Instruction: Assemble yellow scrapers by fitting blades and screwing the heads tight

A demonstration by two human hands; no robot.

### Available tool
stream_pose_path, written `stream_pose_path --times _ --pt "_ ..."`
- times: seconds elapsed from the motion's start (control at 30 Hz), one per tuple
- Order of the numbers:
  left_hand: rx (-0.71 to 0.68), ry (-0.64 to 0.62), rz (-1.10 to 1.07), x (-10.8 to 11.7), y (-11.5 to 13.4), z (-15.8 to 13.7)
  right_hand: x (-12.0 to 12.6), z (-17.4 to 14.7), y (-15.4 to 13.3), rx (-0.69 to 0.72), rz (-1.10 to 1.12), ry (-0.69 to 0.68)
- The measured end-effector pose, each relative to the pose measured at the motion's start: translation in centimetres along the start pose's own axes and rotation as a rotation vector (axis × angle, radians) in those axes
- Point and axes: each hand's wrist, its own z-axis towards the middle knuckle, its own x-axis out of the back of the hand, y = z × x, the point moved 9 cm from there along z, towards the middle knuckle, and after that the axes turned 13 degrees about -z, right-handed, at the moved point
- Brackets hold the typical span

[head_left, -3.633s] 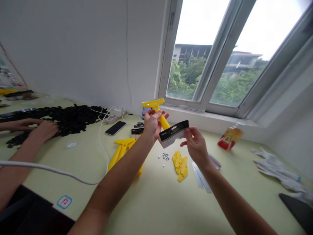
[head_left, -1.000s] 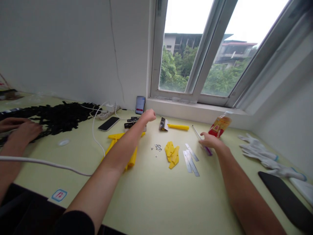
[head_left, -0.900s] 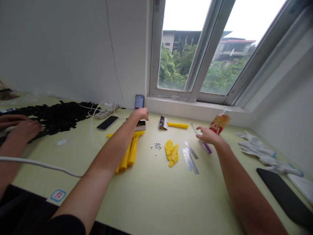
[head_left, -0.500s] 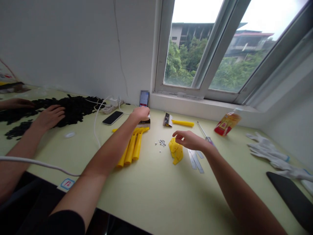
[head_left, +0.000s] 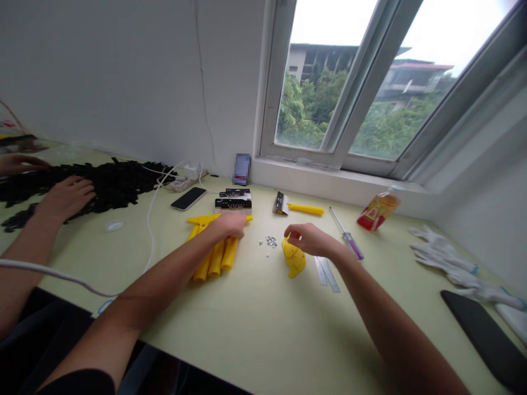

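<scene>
My left hand [head_left: 233, 225] curls over the broad end of the rightmost yellow scraper handle [head_left: 229, 255]; its fingertips are mostly hidden beneath it. Several such handles lie side by side under my forearm. Fingers bent and apart, my right hand [head_left: 308, 238] hovers at the upper edge of a small pile of flat yellow plastic pieces [head_left: 294, 260], covering part of it. Whether the fingertips touch the pile cannot be made out. Between my hands lie several small metal nuts [head_left: 270, 241]. Metal strips [head_left: 327, 274] lie partly under my right wrist.
Black header cards [head_left: 233, 204] lie behind the handles. A finished scraper [head_left: 304, 209], a screwdriver [head_left: 349, 238], a bottle [head_left: 376, 211] and white gloves [head_left: 448, 263] stand or lie around. Left are a phone [head_left: 188, 198], a white cable [head_left: 152, 236] and another person's hands [head_left: 68, 197] on black pieces.
My left hand has come back from the header cards and down onto the yellow handles. My right hand has shifted slightly left and lower over the yellow pieces, its fingers more bent.
</scene>
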Motion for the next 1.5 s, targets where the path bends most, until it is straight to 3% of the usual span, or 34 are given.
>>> stream_pose_path --times 0.17,0.3,0.4,0.5,0.57,0.67,0.8,0.9,1.0,1.1,1.27,1.37,1.5 --pt "0.029 -0.123 -0.07 -0.1 0.2 -0.1 -2.3 0.9 -4.7 0.167 -0.081 0.015" --pt "-0.02 -0.117 -0.244 1.0 0.8 -0.6 -3.5 1.2 -6.4 0.216 -0.101 0.02" --pt "-0.132 -0.088 -0.447 1.8 2.0 -1.2 -3.8 1.1 -6.6 0.221 -0.115 0.025" --pt "-0.334 -0.086 -0.739 1.7 4.1 -1.9 -3.9 1.0 -6.9 0.215 -0.12 0.031" --pt "-0.432 -0.024 -0.943 1.5 4.9 -2.3 -4.0 1.0 -7.0 0.211 -0.115 0.032" --pt "-0.456 0.139 -1.135 0.4 4.7 -2.9 -3.7 1.0 -6.5 0.198 -0.086 0.023" --pt "-0.377 0.214 -1.276 -2.1 4.1 -4.6 -0.5 0.1 -2.8 0.094 -0.061 0.075" --pt "-0.362 0.113 -1.339 -4.2 4.7 -6.3 4.2 -1.7 0.2 -0.028 0.018 0.246" --pt "-0.344 0.013 -1.377 -6.0 5.4 -7.5 7.5 -3.7 0.0 -0.03 0.13 0.371" --pt "-0.365 -0.064 -1.36 -7.1 6.3 -8.4 8.1 -4.6 -2.6 0.036 0.172 0.399" --pt "-0.378 -0.086 -1.368 -7.6 6.7 -8.9 7.5 -4.8 -5.9 0.097 0.117 0.404" --pt "-0.401 -0.069 -1.4 -7.4 6.6 -8.8 8.7 -5.5 -5.3 0.094 0.095 0.486" --pt "-0.461 -0.09 -1.507 -7.1 6.7 -8.6 10.8 -6.7 -2.3 0.021 0.21 0.639"
